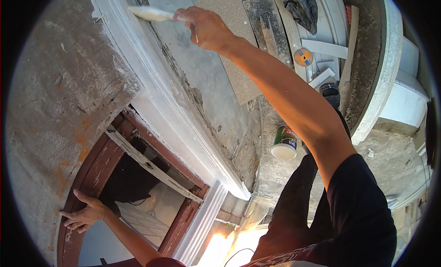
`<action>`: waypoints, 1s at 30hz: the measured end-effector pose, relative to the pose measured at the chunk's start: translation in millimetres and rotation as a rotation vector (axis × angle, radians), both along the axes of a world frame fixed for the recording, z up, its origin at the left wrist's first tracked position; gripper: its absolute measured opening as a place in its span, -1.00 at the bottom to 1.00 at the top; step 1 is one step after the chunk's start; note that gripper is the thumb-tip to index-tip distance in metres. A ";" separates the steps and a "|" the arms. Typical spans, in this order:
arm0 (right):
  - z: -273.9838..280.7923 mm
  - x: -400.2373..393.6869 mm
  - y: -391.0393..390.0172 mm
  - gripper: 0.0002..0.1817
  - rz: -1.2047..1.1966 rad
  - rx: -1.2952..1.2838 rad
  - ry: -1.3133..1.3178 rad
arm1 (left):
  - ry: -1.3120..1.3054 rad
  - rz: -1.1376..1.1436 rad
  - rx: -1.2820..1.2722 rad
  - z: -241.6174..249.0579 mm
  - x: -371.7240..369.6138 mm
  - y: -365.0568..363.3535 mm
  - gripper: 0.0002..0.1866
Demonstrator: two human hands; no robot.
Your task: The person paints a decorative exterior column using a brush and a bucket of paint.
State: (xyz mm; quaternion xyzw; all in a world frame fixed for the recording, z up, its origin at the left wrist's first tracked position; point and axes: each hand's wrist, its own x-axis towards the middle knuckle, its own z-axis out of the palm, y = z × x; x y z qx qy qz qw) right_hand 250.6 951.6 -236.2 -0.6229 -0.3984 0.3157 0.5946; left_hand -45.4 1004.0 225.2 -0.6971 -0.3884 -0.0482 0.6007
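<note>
My right hand (204, 28) is closed around the handle of a paintbrush (154, 13) with pale bristles. The brush tip reaches the white-painted moulding (165, 108) near its upper end. My left hand (87, 214) has its fingers spread and rests on the reddish-brown wooden frame (103, 163) of the window opening. Peeling paint shows on the light crossbar (151, 166) inside that frame. A paint can (285, 143) with a green and dark label lies or stands below my right forearm; its pale end faces me.
Bare grey wall (64, 83) fills the left side. A speckled board (229, 19), white trim offcuts (326, 49), an orange disc (303, 57) and a black plastic bag (301, 10) lie on the ground. A curved white-edged ledge (383, 69) runs along the right.
</note>
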 end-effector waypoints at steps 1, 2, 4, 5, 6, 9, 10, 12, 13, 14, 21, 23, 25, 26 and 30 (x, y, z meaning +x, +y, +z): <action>-1.2 -10.1 -2.0 -0.48 0.020 0.030 -0.001 | -0.006 -0.002 0.001 -0.2 0.9 0.5 0.11; 4.6 -22.7 -20.5 -0.48 0.080 -0.037 0.085 | -0.004 -0.008 -0.005 -0.8 2.2 0.9 0.11; 20.6 -57.6 -80.2 -0.47 0.164 -0.099 0.171 | -0.004 -0.015 -0.011 -1.3 4.1 -0.4 0.13; 23.4 -78.2 -115.6 -0.46 0.184 -0.096 0.175 | -0.006 -0.017 -0.012 -2.1 4.0 -0.1 0.13; 28.5 -98.5 -153.3 -0.42 0.276 -0.141 0.155 | -0.007 -0.019 -0.011 -2.3 3.5 0.2 0.13; 42.1 -147.4 -260.7 -0.44 0.308 -0.095 0.213 | -0.015 -0.020 -0.008 -3.1 2.0 -0.1 0.13; 42.8 -155.6 -286.7 -0.45 0.340 -0.093 0.232 | -0.019 -0.020 -0.007 -3.4 3.1 -1.0 0.12; 36.4 -158.8 -320.1 -0.48 0.386 -0.127 0.240 | -0.033 -0.026 -0.011 -6.7 5.9 -2.3 0.15; 34.5 -162.4 -332.1 -0.49 0.409 -0.143 0.249 | -0.029 -0.027 -0.009 -6.0 5.5 -1.7 0.16; 32.7 -160.0 -334.7 -0.50 0.365 -0.139 0.223 | -0.023 -0.027 -0.005 -5.1 5.5 -1.3 0.16; 30.5 -66.9 -195.2 -0.62 -0.003 -0.103 0.086 | -0.049 -0.039 -0.014 -8.2 9.1 -2.5 0.16; 28.8 -56.6 -146.5 -0.63 -0.016 -0.096 0.061 | -0.037 -0.039 -0.009 -5.9 7.2 -1.6 0.16; 35.6 -58.9 -124.8 -0.65 0.069 -0.140 0.092 | -0.037 -0.041 -0.006 -7.4 6.8 -0.9 0.15; 42.5 -64.0 -124.7 -0.66 0.161 -0.188 0.140 | -0.036 -0.039 -0.009 -7.1 7.4 -1.6 0.15; 47.4 -104.1 -176.3 -0.68 0.290 -0.160 0.227 | -0.041 -0.033 -0.007 -7.8 8.2 -2.2 0.14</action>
